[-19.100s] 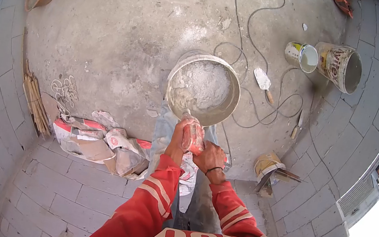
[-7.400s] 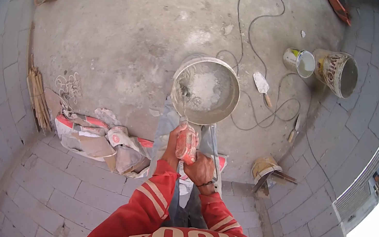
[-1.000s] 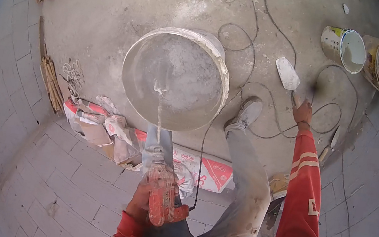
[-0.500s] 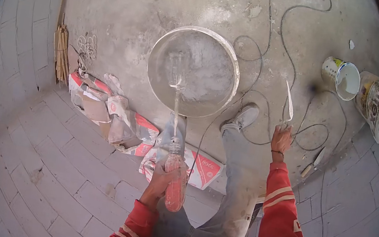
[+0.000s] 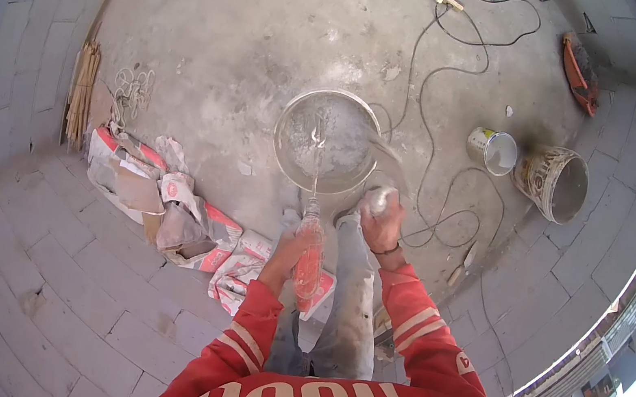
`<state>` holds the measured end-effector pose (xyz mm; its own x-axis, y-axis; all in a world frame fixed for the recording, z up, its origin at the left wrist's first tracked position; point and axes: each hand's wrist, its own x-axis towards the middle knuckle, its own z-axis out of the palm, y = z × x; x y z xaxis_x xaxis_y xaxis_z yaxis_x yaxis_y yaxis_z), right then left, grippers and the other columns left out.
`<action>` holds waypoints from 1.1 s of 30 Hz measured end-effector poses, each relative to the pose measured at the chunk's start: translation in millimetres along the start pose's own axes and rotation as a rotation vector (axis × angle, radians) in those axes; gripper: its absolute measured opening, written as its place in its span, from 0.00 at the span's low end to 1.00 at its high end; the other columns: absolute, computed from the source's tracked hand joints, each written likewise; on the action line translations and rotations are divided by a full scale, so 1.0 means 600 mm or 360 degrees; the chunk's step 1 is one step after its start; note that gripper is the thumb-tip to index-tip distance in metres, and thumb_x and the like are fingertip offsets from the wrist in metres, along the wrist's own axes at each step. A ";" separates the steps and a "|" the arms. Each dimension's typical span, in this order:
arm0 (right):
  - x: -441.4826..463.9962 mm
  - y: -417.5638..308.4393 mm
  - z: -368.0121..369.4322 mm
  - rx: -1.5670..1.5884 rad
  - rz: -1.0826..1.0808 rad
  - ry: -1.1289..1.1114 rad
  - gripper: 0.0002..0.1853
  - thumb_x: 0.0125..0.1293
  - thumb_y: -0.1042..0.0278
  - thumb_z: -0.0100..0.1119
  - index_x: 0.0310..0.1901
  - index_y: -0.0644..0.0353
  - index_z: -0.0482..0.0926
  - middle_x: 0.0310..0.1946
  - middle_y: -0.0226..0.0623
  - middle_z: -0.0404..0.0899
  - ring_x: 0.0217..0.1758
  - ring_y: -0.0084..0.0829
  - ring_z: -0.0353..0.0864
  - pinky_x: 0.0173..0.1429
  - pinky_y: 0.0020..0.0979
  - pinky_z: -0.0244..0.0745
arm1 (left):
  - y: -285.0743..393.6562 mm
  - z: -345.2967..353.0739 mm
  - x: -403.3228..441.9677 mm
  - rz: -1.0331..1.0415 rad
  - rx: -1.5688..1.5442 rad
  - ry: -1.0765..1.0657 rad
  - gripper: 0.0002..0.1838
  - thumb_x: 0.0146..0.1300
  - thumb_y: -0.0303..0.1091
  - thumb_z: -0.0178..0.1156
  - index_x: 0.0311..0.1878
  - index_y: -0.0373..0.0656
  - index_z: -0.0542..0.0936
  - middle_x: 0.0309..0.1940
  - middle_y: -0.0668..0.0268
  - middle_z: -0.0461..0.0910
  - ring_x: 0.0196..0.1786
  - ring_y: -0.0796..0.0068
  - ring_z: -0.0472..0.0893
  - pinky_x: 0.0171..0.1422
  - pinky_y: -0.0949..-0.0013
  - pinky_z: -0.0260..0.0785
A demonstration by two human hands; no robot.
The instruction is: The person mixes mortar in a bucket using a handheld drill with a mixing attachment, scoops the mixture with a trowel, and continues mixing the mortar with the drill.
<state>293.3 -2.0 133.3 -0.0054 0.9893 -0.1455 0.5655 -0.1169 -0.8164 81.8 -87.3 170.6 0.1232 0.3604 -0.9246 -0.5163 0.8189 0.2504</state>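
My left hand (image 5: pixel 290 249) is closed round a dusty red power mixer (image 5: pixel 309 261). Its long shaft reaches into a round bucket (image 5: pixel 279 153) holding grey powdery, wet-looking mix (image 5: pixel 343 141). The whisk end touches the mix on the left side. Beside the bucket's lower right rim, my right hand (image 5: pixel 382 223) is closed on the trowel, whose blade (image 5: pixel 383 147) is smeared by motion and points up and left towards the rim. Whether the blade touches the rim cannot be told.
Torn mortar bags (image 5: pixel 191 221) lie along the block wall at lower left, with sticks (image 5: pixel 81 93) beyond. A black cable (image 5: pixel 425 145) loops over the floor. At right stand a small bucket (image 5: pixel 499 153) and a larger one (image 5: pixel 570 187); a second trowel (image 5: pixel 462 265) lies nearer.
My right hand left the mixer, took the trowel from the floor and has moved left to the bucket. My left hand still holds the mixer. The view has shifted.
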 end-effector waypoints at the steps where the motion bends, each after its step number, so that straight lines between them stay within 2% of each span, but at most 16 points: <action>1: -0.023 0.083 0.058 -0.0372 0.0166 -0.0295 0.18 0.62 0.70 0.70 0.47 0.70 0.73 0.31 0.63 0.83 0.35 0.66 0.85 0.39 0.51 0.79 | 0.002 -0.001 0.006 -0.0035 0.0027 -0.0006 0.10 0.68 0.34 0.69 0.46 0.41 0.83 0.32 0.61 0.84 0.30 0.66 0.86 0.33 0.61 0.82; 2: -0.034 0.131 0.097 -0.0730 0.0327 -0.0583 0.18 0.61 0.70 0.70 0.47 0.70 0.73 0.31 0.63 0.83 0.36 0.67 0.84 0.40 0.52 0.79 | 0.004 -0.012 0.020 -0.0055 0.0060 -0.0006 0.09 0.68 0.34 0.70 0.45 0.41 0.83 0.32 0.62 0.84 0.29 0.67 0.86 0.32 0.62 0.81; 5: 0.037 0.012 0.033 -0.0478 0.0438 0.0033 0.17 0.62 0.69 0.69 0.48 0.70 0.75 0.35 0.63 0.85 0.40 0.67 0.85 0.43 0.53 0.80 | 0.056 -0.040 0.064 -0.0130 -0.0028 -0.0019 0.09 0.66 0.34 0.71 0.44 0.42 0.83 0.30 0.64 0.83 0.28 0.69 0.84 0.31 0.63 0.79; 8: 0.090 -0.189 -0.060 -0.0073 0.0588 0.0350 0.17 0.64 0.67 0.68 0.49 0.69 0.78 0.38 0.64 0.86 0.45 0.66 0.86 0.47 0.55 0.81 | 0.045 -0.049 0.029 -0.0275 0.0042 0.0000 0.09 0.65 0.33 0.72 0.44 0.41 0.83 0.30 0.66 0.83 0.27 0.70 0.84 0.30 0.63 0.78; 10: 0.048 -0.103 0.028 0.0202 0.0434 0.0610 0.19 0.64 0.66 0.67 0.52 0.68 0.78 0.38 0.65 0.86 0.46 0.66 0.86 0.49 0.57 0.81 | 0.058 -0.053 0.032 -0.0193 0.0173 -0.0046 0.10 0.65 0.34 0.72 0.45 0.41 0.83 0.30 0.65 0.83 0.28 0.70 0.84 0.31 0.63 0.79; 12: 0.002 -0.010 0.100 -0.0236 0.0442 -0.0052 0.21 0.64 0.67 0.67 0.55 0.68 0.76 0.38 0.66 0.85 0.46 0.67 0.86 0.50 0.58 0.82 | 0.057 -0.050 0.016 -0.0102 0.0306 -0.0142 0.12 0.67 0.36 0.71 0.48 0.40 0.84 0.33 0.63 0.85 0.30 0.68 0.85 0.33 0.62 0.80; 13: -0.008 0.012 0.111 -0.0803 0.0491 -0.0850 0.23 0.64 0.67 0.67 0.57 0.67 0.75 0.38 0.66 0.85 0.46 0.67 0.86 0.51 0.59 0.81 | 0.055 -0.046 0.012 -0.0133 0.0342 -0.0123 0.12 0.66 0.35 0.71 0.47 0.40 0.84 0.32 0.64 0.85 0.29 0.70 0.84 0.32 0.63 0.79; 16: -0.020 -0.004 0.101 -0.0625 0.0584 -0.0570 0.25 0.64 0.68 0.67 0.60 0.67 0.73 0.40 0.67 0.85 0.46 0.68 0.86 0.51 0.61 0.81 | 0.066 -0.051 0.044 -0.0118 0.0411 -0.0057 0.11 0.63 0.34 0.73 0.45 0.39 0.85 0.31 0.67 0.84 0.28 0.74 0.83 0.31 0.66 0.76; 17: 0.007 -0.080 0.066 -0.0524 0.0634 -0.0357 0.23 0.64 0.68 0.66 0.58 0.68 0.74 0.41 0.66 0.86 0.46 0.68 0.86 0.51 0.60 0.81 | 0.052 -0.057 0.049 -0.0130 0.0400 -0.0039 0.12 0.63 0.34 0.74 0.44 0.39 0.85 0.32 0.67 0.84 0.28 0.75 0.82 0.32 0.66 0.75; 19: 0.028 -0.168 0.015 -0.0081 0.0480 0.0080 0.23 0.63 0.68 0.66 0.57 0.69 0.75 0.40 0.66 0.86 0.46 0.68 0.86 0.51 0.59 0.82 | 0.026 -0.063 0.023 -0.0184 0.0421 -0.0013 0.12 0.62 0.34 0.74 0.44 0.39 0.86 0.33 0.68 0.85 0.30 0.77 0.82 0.33 0.68 0.75; 20: 0.038 -0.181 0.007 0.0140 0.0369 0.0322 0.23 0.62 0.68 0.66 0.57 0.70 0.75 0.40 0.66 0.86 0.46 0.68 0.86 0.51 0.59 0.82 | 0.037 -0.055 0.016 -0.0161 0.0445 -0.0024 0.12 0.62 0.35 0.74 0.45 0.39 0.86 0.34 0.68 0.85 0.30 0.77 0.83 0.35 0.68 0.75; 21: 0.007 -0.125 0.041 0.0347 0.0584 0.0518 0.21 0.61 0.70 0.67 0.53 0.72 0.76 0.41 0.65 0.86 0.46 0.66 0.87 0.51 0.56 0.83 | 0.043 -0.048 0.006 -0.0137 0.0462 -0.0027 0.13 0.62 0.35 0.74 0.45 0.39 0.87 0.35 0.68 0.86 0.31 0.77 0.83 0.36 0.68 0.75; 24: -0.042 0.029 0.125 -0.0744 0.0527 -0.0723 0.18 0.62 0.70 0.67 0.50 0.71 0.76 0.40 0.62 0.85 0.41 0.66 0.87 0.48 0.57 0.81 | 0.049 -0.033 -0.014 0.0115 0.0510 -0.0135 0.15 0.60 0.35 0.75 0.47 0.38 0.87 0.35 0.68 0.86 0.34 0.76 0.83 0.39 0.67 0.76; 27: -0.078 0.042 0.134 -0.0515 0.0542 -0.0448 0.24 0.63 0.66 0.69 0.55 0.74 0.74 0.40 0.61 0.85 0.42 0.67 0.85 0.49 0.58 0.80 | 0.025 -0.048 0.015 0.0085 0.0632 -0.0048 0.15 0.59 0.35 0.75 0.47 0.39 0.87 0.35 0.67 0.86 0.36 0.75 0.83 0.42 0.65 0.76; 30: -0.056 -0.033 0.073 -0.0529 0.0248 -0.0039 0.36 0.64 0.61 0.69 0.66 0.77 0.68 0.42 0.62 0.85 0.45 0.70 0.84 0.52 0.58 0.79 | 0.015 -0.055 0.008 -0.0040 0.0871 0.0070 0.15 0.57 0.36 0.77 0.43 0.41 0.84 0.34 0.67 0.84 0.34 0.74 0.82 0.39 0.64 0.76; 33: -0.035 -0.003 0.023 -0.0859 0.0156 0.0146 0.37 0.64 0.62 0.69 0.67 0.77 0.64 0.42 0.61 0.86 0.46 0.70 0.84 0.54 0.57 0.78 | 0.038 -0.028 -0.017 0.0019 0.0894 0.0065 0.15 0.57 0.36 0.77 0.43 0.39 0.85 0.36 0.66 0.85 0.35 0.74 0.83 0.40 0.65 0.76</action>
<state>280.7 -23.7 130.2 0.1267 0.9824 -0.1372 0.9023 -0.1716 -0.3956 54.5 -79.8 180.9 0.0815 0.3629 -0.9283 0.0144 0.9308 0.3651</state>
